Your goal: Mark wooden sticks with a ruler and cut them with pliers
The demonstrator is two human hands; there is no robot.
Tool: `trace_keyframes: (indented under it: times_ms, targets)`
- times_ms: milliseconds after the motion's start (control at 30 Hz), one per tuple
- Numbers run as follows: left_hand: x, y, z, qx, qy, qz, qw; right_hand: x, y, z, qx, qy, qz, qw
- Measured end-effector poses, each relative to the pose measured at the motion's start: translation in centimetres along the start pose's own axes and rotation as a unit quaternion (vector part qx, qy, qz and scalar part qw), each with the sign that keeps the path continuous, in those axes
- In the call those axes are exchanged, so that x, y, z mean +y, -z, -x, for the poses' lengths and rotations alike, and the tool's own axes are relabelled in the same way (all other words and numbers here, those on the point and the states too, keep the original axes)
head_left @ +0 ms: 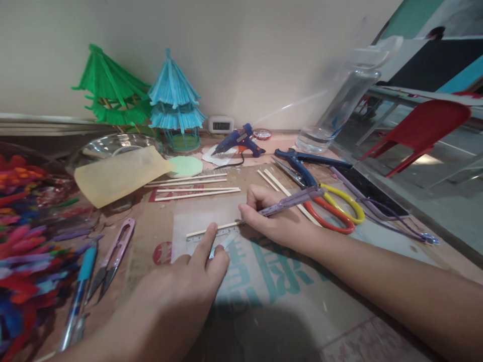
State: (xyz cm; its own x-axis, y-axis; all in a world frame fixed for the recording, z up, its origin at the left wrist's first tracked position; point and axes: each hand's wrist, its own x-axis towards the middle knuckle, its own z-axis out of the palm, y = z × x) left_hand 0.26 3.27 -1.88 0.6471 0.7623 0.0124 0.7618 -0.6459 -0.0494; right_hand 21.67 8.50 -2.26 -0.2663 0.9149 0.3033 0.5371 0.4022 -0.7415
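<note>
My left hand (181, 281) lies over a clear ruler (226, 232), index finger stretched out and thumb apart. That fingertip presses a thin wooden stick (196, 233) along the ruler's marked edge. A slim purple pen (287, 201) is pinched in my right hand (267, 213), its tip at the stick's right end. Under both hands is a translucent sheet (188, 211) on printed cardboard. Beyond them lie several loose wooden sticks (198, 194). Scissors (328, 211) with red and yellow handle loops rest just past my right hand.
Green (113, 80) and blue (175, 85) layered-roof models stand by the wall, near a glue gun (239, 141) and a clock (221, 124). Thread snips (113, 256) and colourful fuzzy pieces (26, 251) lie left. A water bottle (332, 110), blue-handled pliers (302, 166) and a phone (370, 191) are right.
</note>
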Motion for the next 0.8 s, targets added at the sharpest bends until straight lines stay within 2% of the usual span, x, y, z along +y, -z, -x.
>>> trace_keyframes:
  times_ms: [133,300,433,600,800]
  targets:
    - [0.6,0.9,-0.8,-0.076,-0.007,-0.061,0.995,0.0,0.0,-0.1,-0.016,-0.008,0.006,1.0]
    - [0.7,1.2,-1.2,-0.127,-0.007,-0.068,0.99,0.0,-0.2,0.0,-0.003,-0.019,-0.013,1.0]
    - [1.2,2.4,-1.4,-0.174,-0.024,-0.063,0.982,-0.2,-0.4,0.4,-0.02,-0.005,-0.022,1.0]
    - [1.5,3.3,-0.5,-0.125,-0.018,-0.029,0.992,0.7,0.4,0.2,-0.046,0.11,0.058,0.991]
    - [1.4,2.6,0.7,-0.072,-0.044,-0.043,0.995,1.2,1.9,0.0,-0.123,0.102,0.131,0.978]
